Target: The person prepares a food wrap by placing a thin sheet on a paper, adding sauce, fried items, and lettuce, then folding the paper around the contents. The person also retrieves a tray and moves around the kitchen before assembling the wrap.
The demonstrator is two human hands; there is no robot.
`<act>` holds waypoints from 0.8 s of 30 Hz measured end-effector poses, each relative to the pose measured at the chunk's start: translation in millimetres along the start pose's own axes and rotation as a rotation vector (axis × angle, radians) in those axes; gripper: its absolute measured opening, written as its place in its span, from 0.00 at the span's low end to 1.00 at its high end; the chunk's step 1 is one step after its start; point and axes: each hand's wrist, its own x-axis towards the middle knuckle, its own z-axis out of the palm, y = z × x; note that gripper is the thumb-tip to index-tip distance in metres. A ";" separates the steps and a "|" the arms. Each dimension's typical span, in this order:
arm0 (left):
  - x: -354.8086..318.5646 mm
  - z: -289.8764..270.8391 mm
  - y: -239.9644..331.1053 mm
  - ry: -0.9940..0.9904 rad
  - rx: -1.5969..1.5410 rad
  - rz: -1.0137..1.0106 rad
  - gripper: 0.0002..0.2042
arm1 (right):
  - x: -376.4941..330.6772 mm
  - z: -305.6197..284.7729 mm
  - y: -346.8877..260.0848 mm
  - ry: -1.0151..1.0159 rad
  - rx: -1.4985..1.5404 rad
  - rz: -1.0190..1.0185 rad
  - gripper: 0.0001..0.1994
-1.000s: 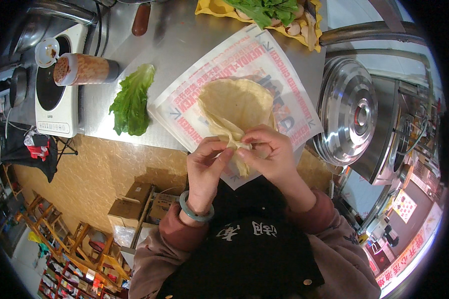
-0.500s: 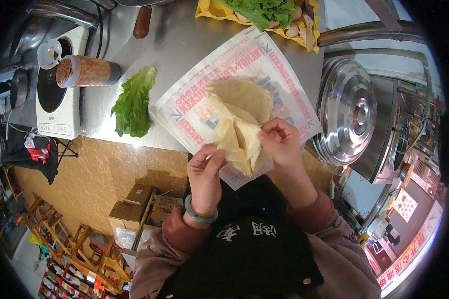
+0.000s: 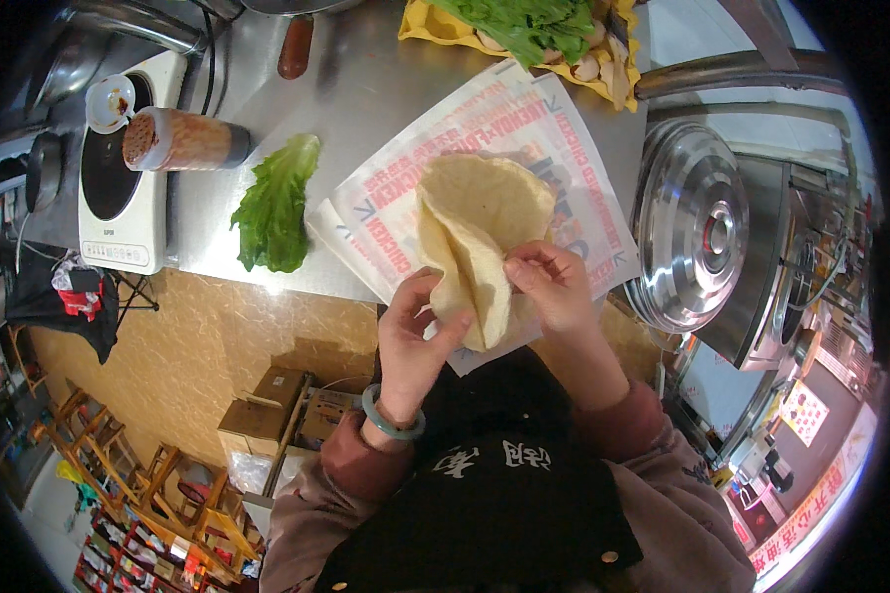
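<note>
L hand (image 3: 412, 336) w/ green bangle (image 3: 392, 415) pinches near edge of flatbread (image 3: 480, 237); R hand (image 3: 554, 287) grips the folded flap at 3 o'clock. Bread half-lifted, lower part over printed paper sheets (image 3: 583, 188) on steel counter (image 3: 366, 89). Step, by the look: folding/rolling the wrap, fold partly made. Next likely needs both grips kept even so the thin bread doesn't tear. Lettuce leaf (image 3: 275, 203) at 10 o'clock; spice shaker (image 3: 178, 140) lies on induction hob (image 3: 124, 183) farther. Steel lid (image 3: 690, 222) at 3; yellow tray of greens (image 3: 524, 30) at 12, far.
</note>
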 end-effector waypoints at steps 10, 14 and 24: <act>4.3 3.8 3.7 0.040 0.027 -0.011 0.18 | -1.4 18.6 5.5 -0.233 -0.192 -0.073 0.08; 6.7 1.0 5.2 0.056 -0.059 -0.050 0.10 | 1.9 20.5 10.4 -0.187 -0.171 -0.071 0.12; 4.1 -13.6 -6.2 0.188 -0.310 -0.053 0.05 | 11.2 -10.2 -3.1 0.051 0.381 0.240 0.17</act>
